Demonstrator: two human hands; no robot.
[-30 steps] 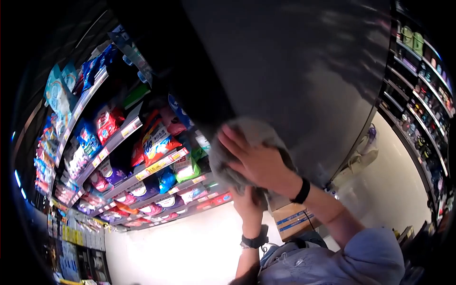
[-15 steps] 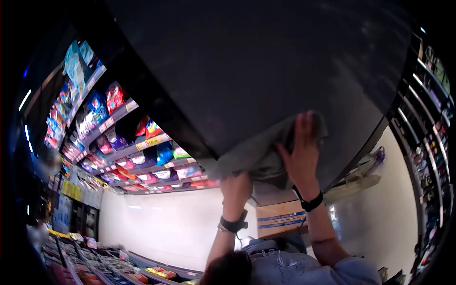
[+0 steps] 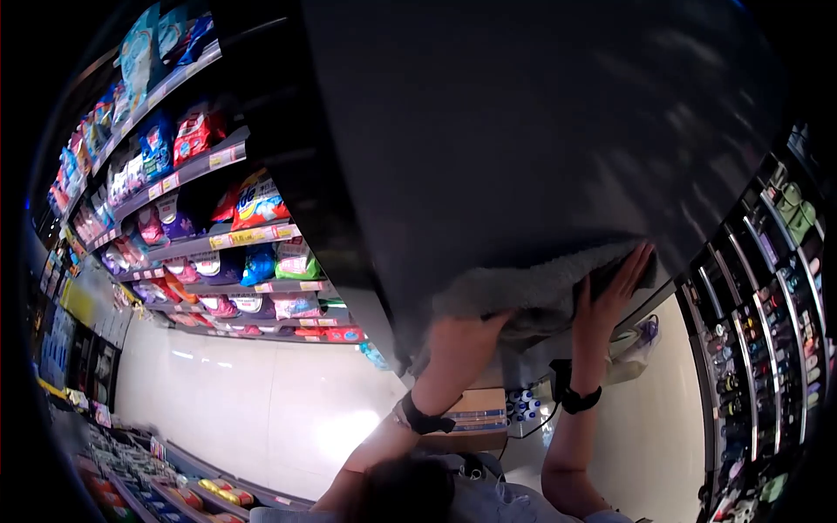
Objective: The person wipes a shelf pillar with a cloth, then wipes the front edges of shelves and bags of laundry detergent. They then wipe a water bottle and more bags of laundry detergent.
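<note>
A grey cloth (image 3: pixel 523 288) lies bunched along the lower part of a large dark panel (image 3: pixel 523 139). My left hand (image 3: pixel 466 349) is closed on the left end of the cloth, its fingertips partly hidden in the folds. At the cloth's right end, my right hand (image 3: pixel 613 296) presses flat with fingers stretched out, near the panel's right edge. Both wrists wear dark bands.
Shelves with bagged goods (image 3: pixel 257 205) stand on the left, shelves of footwear (image 3: pixel 776 331) on the right. Below the panel are a cardboard box (image 3: pixel 475 410) and several blue-capped bottles (image 3: pixel 523 405). Pale floor (image 3: pixel 261 383) stretches at lower left.
The view has shifted. My right hand has moved toward the panel's right edge, and the cloth is now stretched wider between both hands. My left hand still grips its left end.
</note>
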